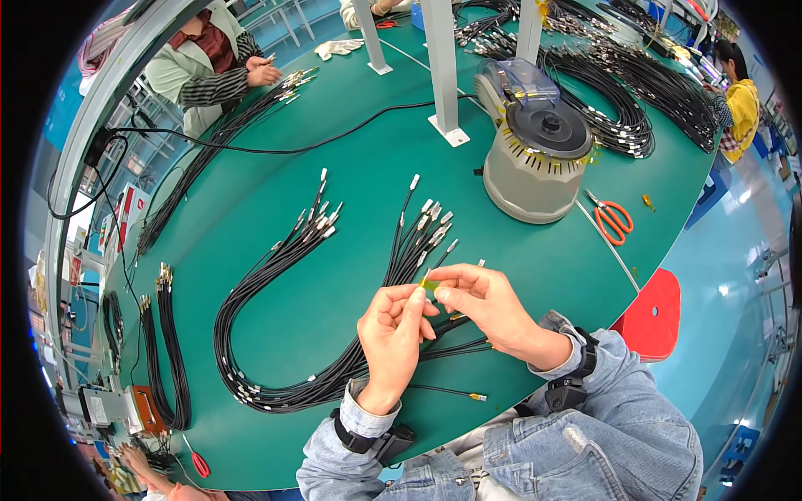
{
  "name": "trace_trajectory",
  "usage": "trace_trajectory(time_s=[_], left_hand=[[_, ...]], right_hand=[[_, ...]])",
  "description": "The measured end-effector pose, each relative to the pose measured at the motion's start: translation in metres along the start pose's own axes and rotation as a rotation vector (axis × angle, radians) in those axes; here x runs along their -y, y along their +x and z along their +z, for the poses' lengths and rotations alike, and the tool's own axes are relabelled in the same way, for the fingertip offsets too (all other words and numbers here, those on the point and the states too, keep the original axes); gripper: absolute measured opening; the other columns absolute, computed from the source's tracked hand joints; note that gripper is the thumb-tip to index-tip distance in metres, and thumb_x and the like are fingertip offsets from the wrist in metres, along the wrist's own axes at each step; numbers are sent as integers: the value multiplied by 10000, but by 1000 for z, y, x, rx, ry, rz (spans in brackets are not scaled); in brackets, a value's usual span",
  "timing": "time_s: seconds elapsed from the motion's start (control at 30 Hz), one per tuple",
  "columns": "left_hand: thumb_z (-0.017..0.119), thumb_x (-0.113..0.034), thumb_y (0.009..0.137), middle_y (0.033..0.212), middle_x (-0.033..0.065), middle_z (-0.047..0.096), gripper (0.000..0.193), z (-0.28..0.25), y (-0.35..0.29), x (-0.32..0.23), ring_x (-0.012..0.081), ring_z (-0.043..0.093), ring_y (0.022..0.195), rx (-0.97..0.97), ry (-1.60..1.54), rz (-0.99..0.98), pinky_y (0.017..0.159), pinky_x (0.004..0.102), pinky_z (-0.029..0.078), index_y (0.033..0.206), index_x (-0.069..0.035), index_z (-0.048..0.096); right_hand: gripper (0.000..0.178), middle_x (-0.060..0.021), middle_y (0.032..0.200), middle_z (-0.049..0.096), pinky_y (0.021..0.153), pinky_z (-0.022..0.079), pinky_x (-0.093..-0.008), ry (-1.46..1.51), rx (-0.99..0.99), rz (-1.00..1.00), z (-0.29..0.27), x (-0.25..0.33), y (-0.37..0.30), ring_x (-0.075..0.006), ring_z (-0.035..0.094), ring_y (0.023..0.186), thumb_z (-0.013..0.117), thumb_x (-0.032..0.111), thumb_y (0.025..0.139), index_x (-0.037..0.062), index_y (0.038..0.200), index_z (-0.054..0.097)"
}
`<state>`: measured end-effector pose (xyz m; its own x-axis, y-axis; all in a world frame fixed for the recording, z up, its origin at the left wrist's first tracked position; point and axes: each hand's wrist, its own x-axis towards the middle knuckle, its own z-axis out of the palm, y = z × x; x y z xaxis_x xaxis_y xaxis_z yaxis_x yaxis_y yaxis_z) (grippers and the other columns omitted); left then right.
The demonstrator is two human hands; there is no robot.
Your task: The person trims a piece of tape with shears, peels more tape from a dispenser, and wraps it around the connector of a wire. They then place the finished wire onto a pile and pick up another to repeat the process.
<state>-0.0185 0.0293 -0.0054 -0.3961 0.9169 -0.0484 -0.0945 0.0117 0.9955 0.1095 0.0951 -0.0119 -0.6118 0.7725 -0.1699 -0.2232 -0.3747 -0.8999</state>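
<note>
My left hand (391,338) is closed in a pinch around the end of a thin black cable, whose small metal tip (427,273) pokes up past the fingertips. Against that tip sits a short piece of translucent yellow tape (430,285), pinched by the thumb and forefinger of my right hand (493,313). The fingers hide most of the cable end. Below and behind my hands, a bundle of black cables (242,288) curves in a U on the green table, with white-tagged connectors at its ends. One loose cable end with a yellow-wrapped tip (477,397) lies near my left wrist.
A round grey tape dispenser (535,179) stands beyond my right hand, with orange-handled scissors (614,221) beside it. Metal posts (447,83) rise from the green table (276,184). More cable bundles (167,359) lie left and far right. Co-workers sit around; a red stool (656,317) is at right.
</note>
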Motion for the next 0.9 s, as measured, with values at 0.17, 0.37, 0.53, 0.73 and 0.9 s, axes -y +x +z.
trace_trajectory(time_s=[0.17, 0.37, 0.53, 0.73, 0.9], left_hand=[[538, -81, 881, 684, 77, 612, 109, 1, 0, 0, 61, 503, 460, -5, -4, 19, 398, 165, 361, 912, 23, 550], [533, -68, 882, 682, 83, 611, 100, 1, 0, 3, 58, 492, 457, 9, 15, 64, 403, 169, 372, 908, 27, 551], [532, -76, 885, 680, 85, 610, 108, 1, 0, 5, 58, 490, 457, 13, 35, 72, 401, 168, 371, 907, 29, 550], [505, -113, 905, 666, 84, 601, 146, 2, -3, 6, 55, 475, 441, 47, -1, 26, 396, 166, 361, 895, 26, 545], [485, -131, 917, 637, 72, 583, 163, 3, -4, 5, 51, 453, 421, 52, 7, 18, 387, 166, 345, 890, 21, 540]], right_hand=[[187, -34, 935, 576, 772, 419, -255, 24, 53, -62, -2, -6, 1, -90, 519, 868, 575, 144, 859, 1, 979, 558], [141, -28, 911, 568, 762, 418, -250, 31, 42, -89, -2, -5, 1, -86, 519, 851, 577, 132, 856, 8, 920, 559], [110, -27, 889, 568, 748, 420, -239, 2, 26, -86, -4, -8, 2, -83, 524, 819, 573, 105, 858, -4, 875, 575], [105, -18, 838, 568, 740, 428, -239, 29, 26, -109, -1, -7, 2, -85, 529, 803, 571, 82, 860, -22, 850, 581], [107, -15, 829, 567, 736, 433, -243, -42, 19, -122, -3, -9, 3, -86, 532, 798, 573, 79, 859, -27, 859, 581]])
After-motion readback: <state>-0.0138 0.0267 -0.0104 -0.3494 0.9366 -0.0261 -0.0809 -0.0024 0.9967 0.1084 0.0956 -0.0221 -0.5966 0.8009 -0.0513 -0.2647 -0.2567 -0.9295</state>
